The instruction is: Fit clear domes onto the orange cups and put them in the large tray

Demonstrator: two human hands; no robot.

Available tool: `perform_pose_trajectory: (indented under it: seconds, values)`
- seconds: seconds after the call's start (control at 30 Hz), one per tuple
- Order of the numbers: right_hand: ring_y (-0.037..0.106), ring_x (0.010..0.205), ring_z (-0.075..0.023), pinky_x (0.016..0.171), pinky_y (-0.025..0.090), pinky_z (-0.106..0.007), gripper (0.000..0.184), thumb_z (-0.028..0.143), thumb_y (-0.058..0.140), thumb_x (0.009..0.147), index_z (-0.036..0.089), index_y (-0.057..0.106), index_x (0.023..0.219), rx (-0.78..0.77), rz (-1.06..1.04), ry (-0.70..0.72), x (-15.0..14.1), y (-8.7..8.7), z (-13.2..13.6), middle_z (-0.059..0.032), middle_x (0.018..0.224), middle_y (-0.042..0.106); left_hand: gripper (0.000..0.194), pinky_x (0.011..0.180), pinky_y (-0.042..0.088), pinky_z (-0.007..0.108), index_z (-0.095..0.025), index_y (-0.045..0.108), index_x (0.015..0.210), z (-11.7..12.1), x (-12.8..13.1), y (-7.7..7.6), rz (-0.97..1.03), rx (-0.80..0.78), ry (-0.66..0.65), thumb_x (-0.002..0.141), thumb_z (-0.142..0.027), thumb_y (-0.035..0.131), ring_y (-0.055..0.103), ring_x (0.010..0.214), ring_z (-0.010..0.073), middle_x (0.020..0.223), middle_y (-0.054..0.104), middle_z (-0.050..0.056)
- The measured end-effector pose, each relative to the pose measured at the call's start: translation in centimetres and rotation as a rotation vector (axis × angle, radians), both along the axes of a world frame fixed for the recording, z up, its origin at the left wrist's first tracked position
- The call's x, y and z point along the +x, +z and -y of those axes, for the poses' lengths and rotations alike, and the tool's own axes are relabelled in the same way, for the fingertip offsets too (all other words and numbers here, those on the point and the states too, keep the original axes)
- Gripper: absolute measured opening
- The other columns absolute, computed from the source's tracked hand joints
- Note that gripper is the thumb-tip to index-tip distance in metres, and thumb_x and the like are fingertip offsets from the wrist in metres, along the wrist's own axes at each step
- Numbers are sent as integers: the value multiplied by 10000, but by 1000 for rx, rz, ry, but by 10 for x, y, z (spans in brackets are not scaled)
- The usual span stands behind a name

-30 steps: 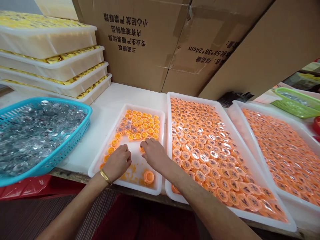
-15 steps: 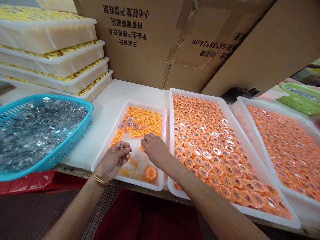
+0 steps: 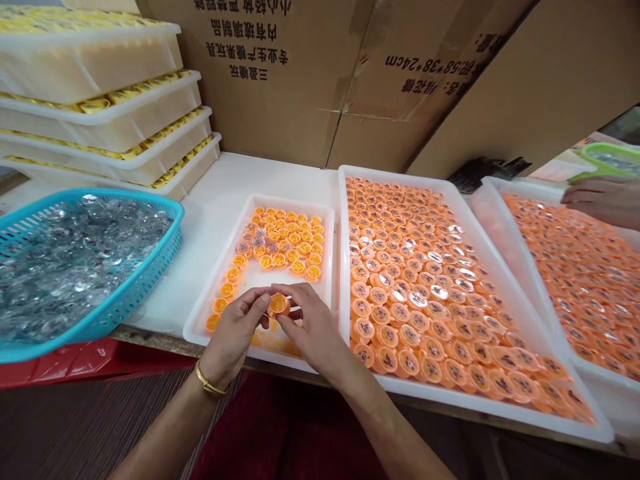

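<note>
Over the near part of a small white tray (image 3: pixel 260 276), both my hands meet around one orange plastic cup (image 3: pixel 279 305), its yellowish inside facing up. My left hand (image 3: pixel 241 319) pinches the cup from the left with thumb and fingers. From the right, my right hand (image 3: pixel 311 325) grips it too, with the index finger across its far rim. Orange cups with yellow bits inside (image 3: pixel 294 247) stand in rows at the tray's far end and down its left side. A few clear domed pieces (image 3: pixel 260 236) lie on some of them. My hands hide part of the tray floor.
At left is a blue basket (image 3: pixel 173 230) of clear plastic pieces. Stacked white trays (image 3: pixel 193 100) with yellow items stand behind it. Two larger trays of covered orange cups (image 3: pixel 400 293) lie at right. A co-worker's hand (image 3: pixel 607 200) is over the far one. Cardboard boxes (image 3: pixel 280 120) line the back.
My hands have come together, and both now hold an orange cup. A co-worker's hand has appeared at the right beside the green basket. The view has shifted slightly.
</note>
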State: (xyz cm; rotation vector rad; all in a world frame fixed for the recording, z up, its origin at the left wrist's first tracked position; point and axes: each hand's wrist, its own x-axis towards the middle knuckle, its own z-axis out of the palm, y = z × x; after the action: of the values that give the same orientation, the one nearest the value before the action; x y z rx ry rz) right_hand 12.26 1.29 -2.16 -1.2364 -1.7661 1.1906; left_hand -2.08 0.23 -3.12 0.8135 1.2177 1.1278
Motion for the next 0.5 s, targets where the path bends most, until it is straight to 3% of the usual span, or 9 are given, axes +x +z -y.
perform_pose_trajectory:
  seconds: [0.07,0.17,0.27,0.37,0.5]
  values:
    - [577,867,-127,724,530,-262,475,79,558,768,252,522,1209,2,-52,-68,-3,-4,1,-46,1096,537,320,604,415,238,-164,684,984,2,3,-2,-60,31,8,790,-409,618,465,612,100,779,619,21]
    - [576,768,-113,669,523,-255,344,112,569,767,197,562,1101,-9,-70,-150,-7,-8,3,-52,1059,548,357,583,407,242,-160,665,1015,1,5,-3,-196,66,-21,820,-443,569,467,604,108,772,625,24]
    - [565,749,-117,685,510,-269,259,92,553,755,175,590,998,29,-37,-159,-9,-10,4,-49,1005,549,345,543,380,228,-151,654,981,-3,6,-1,-335,86,-93,775,-427,630,484,620,112,804,637,31]
    - [565,785,-133,716,503,-283,263,78,542,739,175,591,979,45,-18,-177,-7,-11,4,-49,980,547,336,496,339,212,-140,648,945,-9,6,0,-258,45,-160,743,-408,669,459,581,95,772,624,24]
    - [582,824,-154,712,515,-293,256,107,566,715,184,587,958,-57,-37,-201,-2,-9,3,-54,996,555,333,454,309,203,-131,652,903,-11,2,-5,-72,-32,-198,783,-438,612,408,490,69,643,552,-12]
